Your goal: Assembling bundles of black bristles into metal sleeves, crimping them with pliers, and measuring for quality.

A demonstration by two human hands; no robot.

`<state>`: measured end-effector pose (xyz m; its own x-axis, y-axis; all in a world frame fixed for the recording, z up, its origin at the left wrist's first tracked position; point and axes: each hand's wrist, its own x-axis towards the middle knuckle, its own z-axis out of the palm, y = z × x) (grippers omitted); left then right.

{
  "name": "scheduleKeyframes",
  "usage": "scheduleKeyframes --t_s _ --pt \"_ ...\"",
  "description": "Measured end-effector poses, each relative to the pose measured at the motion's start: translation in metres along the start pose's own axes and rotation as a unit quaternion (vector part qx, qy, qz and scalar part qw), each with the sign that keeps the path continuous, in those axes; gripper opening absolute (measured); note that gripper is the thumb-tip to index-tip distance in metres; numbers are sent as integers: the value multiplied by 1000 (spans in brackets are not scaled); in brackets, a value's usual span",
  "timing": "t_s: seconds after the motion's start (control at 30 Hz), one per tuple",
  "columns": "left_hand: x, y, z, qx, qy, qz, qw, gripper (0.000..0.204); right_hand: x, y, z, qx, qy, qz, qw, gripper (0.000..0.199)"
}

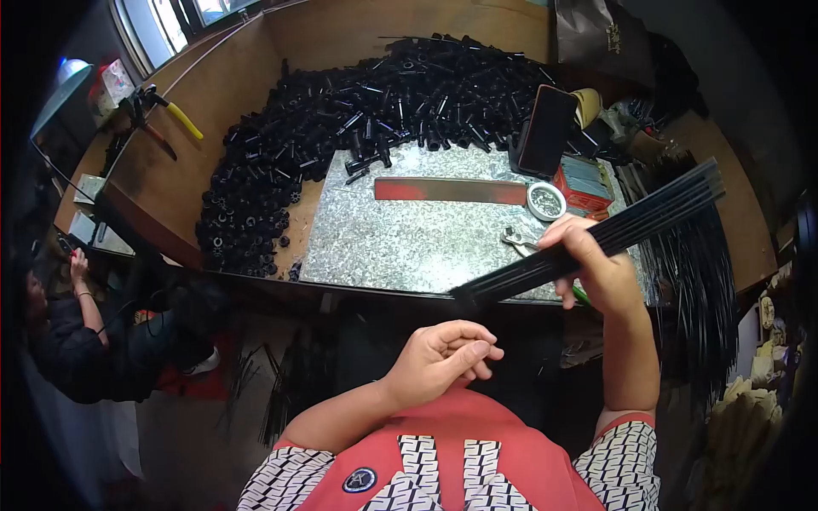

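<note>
My right hand [603,271] is wrapped round a bundle of long thin black rods [656,209]. Held at a slant over the near right part of the worktop, the bundle rises toward the right, and its lower end is above the front edge. In front of my chest, my left hand [447,358] is loosely curled, thumb against the fingers, with nothing visible in it. Close behind the right hand lies a metal hand tool [514,238], partly hidden by it. A roll of tape [546,202] sits beside a flat red-and-brown strip [452,191] on the speckled board [366,247].
A large heap of black plastic parts [400,98] fills the back and left. A phone [547,129] stands upright near a red box [584,185]. More black rods [694,272] hang over the right edge. Pliers [158,140] rest on the left wall. Another person [85,341] sits at far left.
</note>
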<state>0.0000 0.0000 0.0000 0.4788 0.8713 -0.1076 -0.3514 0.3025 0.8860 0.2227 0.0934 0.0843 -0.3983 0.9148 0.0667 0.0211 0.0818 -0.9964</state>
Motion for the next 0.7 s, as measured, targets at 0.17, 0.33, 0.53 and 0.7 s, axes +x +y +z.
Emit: scheduleKeyframes --t_s 0.17,0.33,0.53,0.7 --pt "-3 36 4 257 82 237 933 15 2 9 29 -185 -134 98 969 18" --pt "12 76 -1 409 162 322 838 28 5 38 48 -220 -298 89 925 30" --pt "38 111 9 368 39 207 906 48 8 53 66 -238 -346 49 906 35" --pt "40 110 16 371 17 207 905 29 4 79 62 -196 -347 -11 917 33"
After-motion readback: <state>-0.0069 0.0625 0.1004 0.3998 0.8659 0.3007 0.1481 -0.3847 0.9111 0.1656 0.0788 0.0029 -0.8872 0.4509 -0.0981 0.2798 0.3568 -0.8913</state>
